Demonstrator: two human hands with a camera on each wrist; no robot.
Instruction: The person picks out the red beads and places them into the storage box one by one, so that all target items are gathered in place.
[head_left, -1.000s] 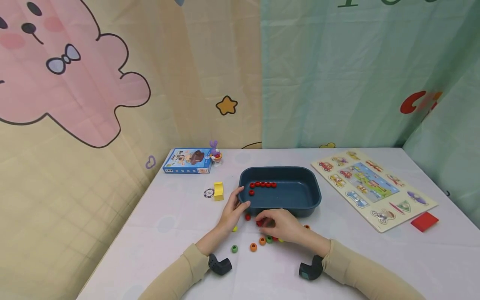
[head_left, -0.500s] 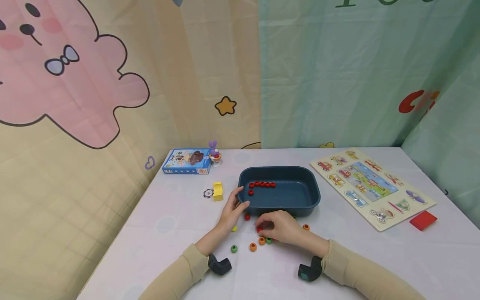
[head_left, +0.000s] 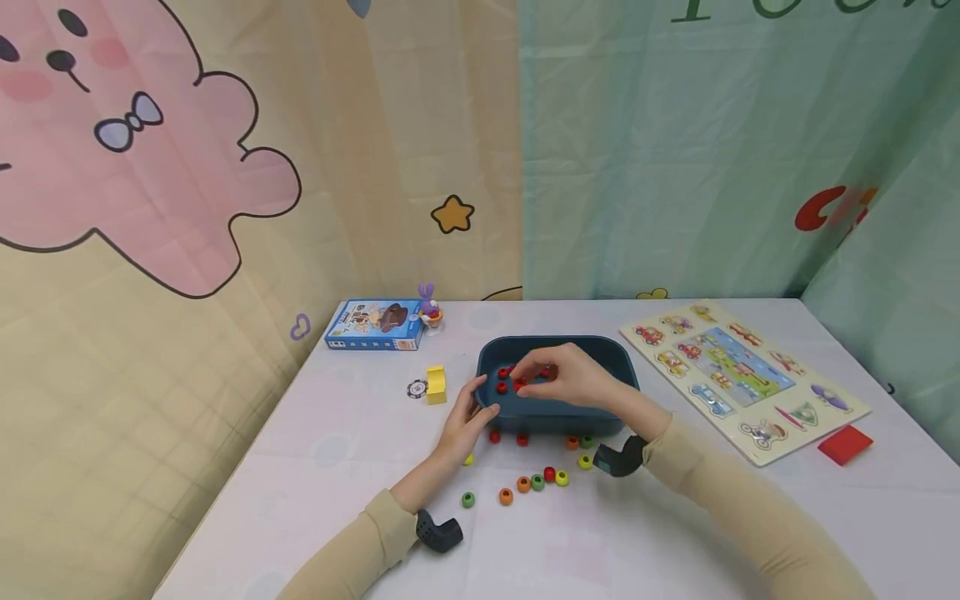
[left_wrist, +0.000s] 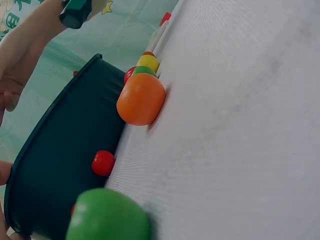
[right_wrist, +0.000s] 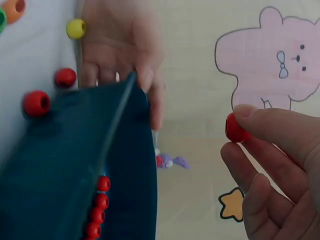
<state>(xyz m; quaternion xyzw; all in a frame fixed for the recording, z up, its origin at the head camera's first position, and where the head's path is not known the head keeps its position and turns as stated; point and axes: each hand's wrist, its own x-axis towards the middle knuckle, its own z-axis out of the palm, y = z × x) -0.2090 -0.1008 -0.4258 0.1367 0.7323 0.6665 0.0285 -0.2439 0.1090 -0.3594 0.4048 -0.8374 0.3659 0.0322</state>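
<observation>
My right hand (head_left: pixel 566 377) is over the dark blue tray (head_left: pixel 570 423), pinching a red bead (right_wrist: pixel 235 128) between thumb and fingers, as the right wrist view shows plainly. Inside the tray, several red beads (right_wrist: pixel 101 201) stand in a row, partly covered by my hand in the head view. With thumb and fingers, my left hand (head_left: pixel 462 425) grips the tray's left rim. On the table before the tray lie loose beads: two red ones, one of them this red bead (head_left: pixel 522 439), an orange bead (head_left: pixel 506 497), a green bead (head_left: pixel 468 500), and several others.
A wooden puzzle board (head_left: pixel 742 379) lies to the right of the tray, with a red flat piece (head_left: pixel 845 445) by its corner. At the back left are a blue box (head_left: pixel 375 324) and a purple rabbit figure (head_left: pixel 429 307). A yellow block (head_left: pixel 436 385) touches a poker chip (head_left: pixel 417 389).
My right hand has picked up a red bead from the table and moved forward, up over the tray. The beads it covered now show. My left hand has stayed at the rim.
</observation>
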